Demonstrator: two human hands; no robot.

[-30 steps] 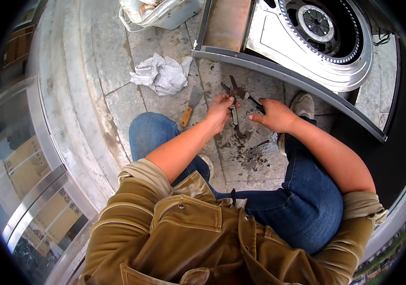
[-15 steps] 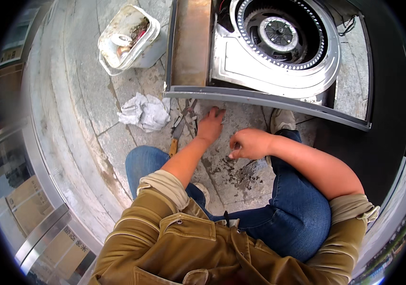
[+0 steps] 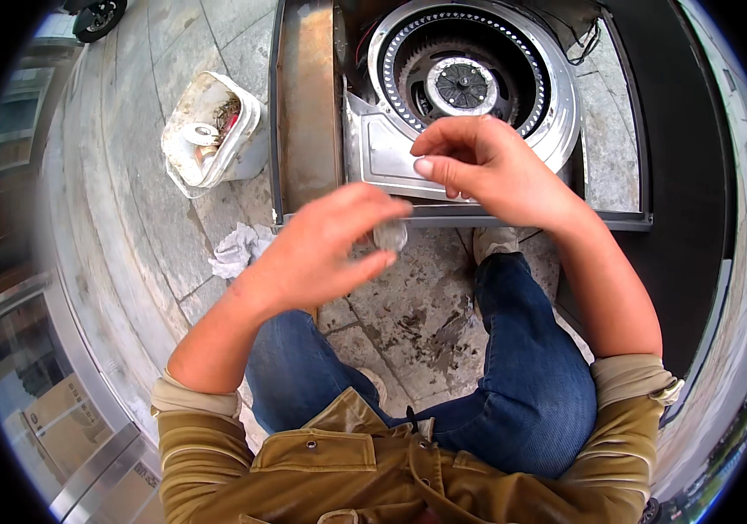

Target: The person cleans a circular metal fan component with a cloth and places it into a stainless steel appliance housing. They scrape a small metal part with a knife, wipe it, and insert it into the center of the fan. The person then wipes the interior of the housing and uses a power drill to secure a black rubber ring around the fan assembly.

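Farthest left on the paved floor (image 3: 225, 44) we have a pale bucket (image 3: 249, 159) with litter inside, standing beyond the left edge of the open cabinet (image 3: 308, 113); a crumpled grey rag (image 3: 236, 251) lies just outside that cabinet's near left corner. Our left hand (image 3: 317, 249) shows in front of the near edge, half open and blurred, a pale rounded thing (image 3: 390, 235) by its fingertips; we cannot tell whether we grip it. If we do, a light pinch with thumb and two fingers should suit it best. Dark crumbs (image 3: 430, 336) lie on the floor between our knees, and we do well to keep our fingertips clean of them. The silver fan housing (image 3: 382, 159) sits inside the cabinet's near edge. Over it our right hand (image 3: 504, 170) is curled, thumb close to the fingers; whether it holds anything, we cannot tell. A loose wrist should keep our knuckles off the metal rim.
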